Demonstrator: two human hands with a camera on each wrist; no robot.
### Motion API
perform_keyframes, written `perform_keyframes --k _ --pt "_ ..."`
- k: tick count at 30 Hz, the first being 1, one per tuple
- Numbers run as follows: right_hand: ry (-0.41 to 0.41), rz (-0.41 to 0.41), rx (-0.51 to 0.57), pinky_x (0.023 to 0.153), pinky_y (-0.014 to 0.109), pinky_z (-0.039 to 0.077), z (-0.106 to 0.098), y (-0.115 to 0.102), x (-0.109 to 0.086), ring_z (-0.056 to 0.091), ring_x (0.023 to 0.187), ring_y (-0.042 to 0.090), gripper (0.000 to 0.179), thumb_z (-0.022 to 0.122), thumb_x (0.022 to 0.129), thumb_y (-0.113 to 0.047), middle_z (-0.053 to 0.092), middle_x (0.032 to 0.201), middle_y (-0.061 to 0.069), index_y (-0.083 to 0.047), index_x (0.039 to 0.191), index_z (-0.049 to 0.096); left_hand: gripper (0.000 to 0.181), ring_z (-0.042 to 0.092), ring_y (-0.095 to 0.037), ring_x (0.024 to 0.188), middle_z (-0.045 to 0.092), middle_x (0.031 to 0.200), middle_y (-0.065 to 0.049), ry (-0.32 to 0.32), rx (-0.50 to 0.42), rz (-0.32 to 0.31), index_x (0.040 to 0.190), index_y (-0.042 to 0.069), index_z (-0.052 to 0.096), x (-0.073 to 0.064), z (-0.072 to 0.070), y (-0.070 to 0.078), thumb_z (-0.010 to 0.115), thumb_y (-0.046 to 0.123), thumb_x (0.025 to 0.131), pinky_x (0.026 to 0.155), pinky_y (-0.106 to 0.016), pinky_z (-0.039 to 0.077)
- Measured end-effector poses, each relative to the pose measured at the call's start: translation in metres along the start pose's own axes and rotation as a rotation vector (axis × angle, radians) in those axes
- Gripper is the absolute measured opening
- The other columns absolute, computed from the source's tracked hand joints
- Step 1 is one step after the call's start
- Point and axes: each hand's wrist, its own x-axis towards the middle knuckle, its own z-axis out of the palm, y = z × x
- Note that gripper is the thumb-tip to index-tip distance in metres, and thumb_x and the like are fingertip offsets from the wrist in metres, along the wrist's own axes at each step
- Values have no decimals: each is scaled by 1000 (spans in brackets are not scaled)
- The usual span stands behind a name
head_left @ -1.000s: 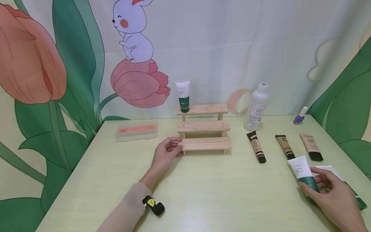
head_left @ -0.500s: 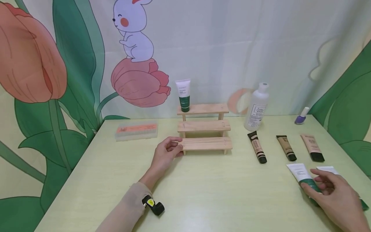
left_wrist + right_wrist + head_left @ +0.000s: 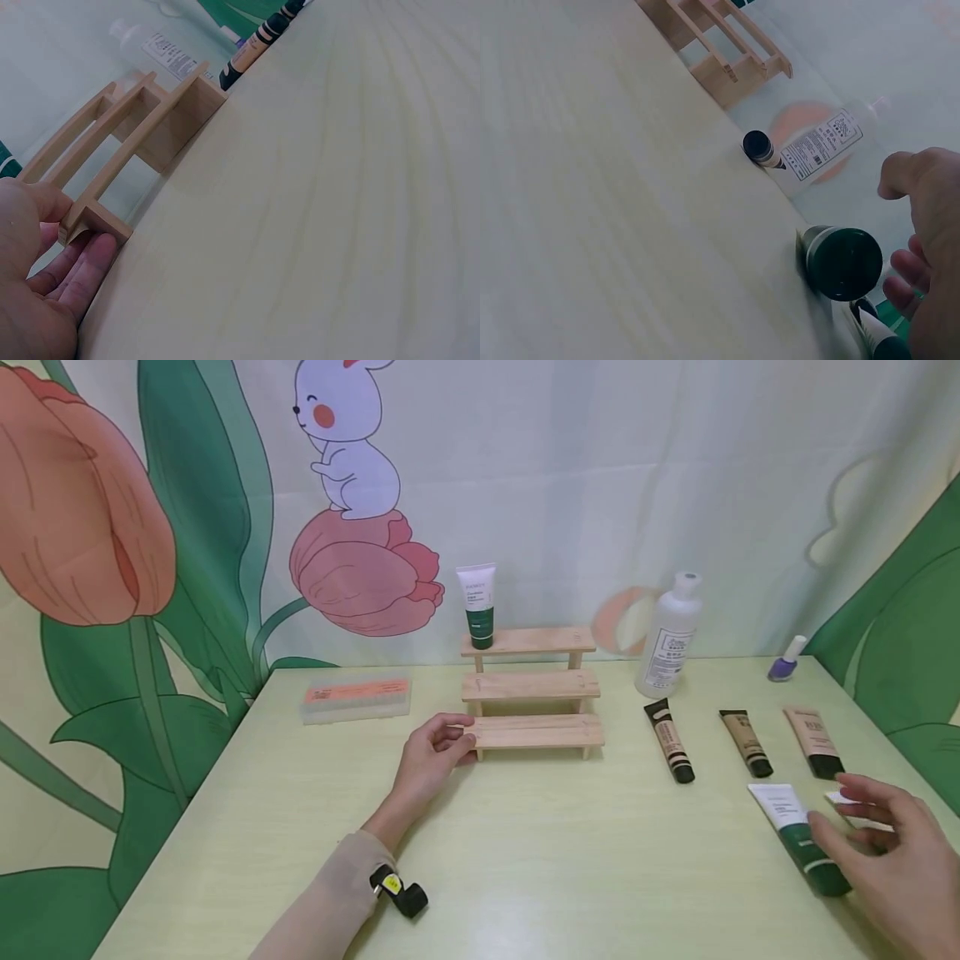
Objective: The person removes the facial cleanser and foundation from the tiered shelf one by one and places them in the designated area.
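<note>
My left hand (image 3: 431, 758) grips the left end of the lowest step of a three-tier wooden display stand (image 3: 536, 732); in the left wrist view the thumb lies over the step and fingers reach beneath it. A white and green squeeze tube (image 3: 478, 602) stands upright on the top step's left end. At the right, a second white and green tube (image 3: 801, 839) lies on the table, its dark cap (image 3: 845, 264) facing the right wrist camera. My right hand (image 3: 900, 847) hovers over that tube's right side, fingers loosely bent and holding nothing. A third tube (image 3: 842, 798) is mostly hidden behind this hand.
Beyond the lying tubes are a black-and-beige tube (image 3: 670, 742), a gold-brown tube (image 3: 747, 743) and a pink BB tube (image 3: 813, 743). A white bottle (image 3: 669, 639) and purple nail polish (image 3: 786, 662) stand at the back. A flat clear case (image 3: 356, 700) lies left.
My right hand has lowered the green and white tube onto the table, let go of it and drawn off to the right. The left hand keeps its hold on the stand.
</note>
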Motion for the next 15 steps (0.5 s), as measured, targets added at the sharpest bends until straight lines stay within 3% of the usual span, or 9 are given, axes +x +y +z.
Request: perform_keyframes --k 4,7,12,15 --pt "31 7 171 86 -5 46 -2 -6 2 54 123 -1 75 75 107 -15 45 166 17 -18 172 37 25 77 -24 97 71 109 -14 -3 -4 1 130 6 77 0 1 0 77 3 105 90 -37 71" --pt "50 -43 281 88 -4 49 -4 -13 6 53 121 -14 78 76 105 -7 49 159 4 -24 171 39 25 77 -22 96 70 108 -14 -5 -8 5 130 6 77 1 2 1 76 2 105 90 -36 72" --pt "25 -154 385 86 0 54 -3 -33 18 61 118 -12 81 79 101 3 53 142 -21 -23 168 43 25 76 -23 96 70 108 -14 -1 -3 4 130 5 77 0 1 2 76 2 105 90 -36 72" --pt "-4 -197 425 89 2 55 0 -51 27 63 121 -10 81 80 100 4 55 144 -20 -23 167 43 25 76 -24 96 70 108 -14 0 -5 9 130 5 77 -1 0 3 76 2 105 89 -36 72"
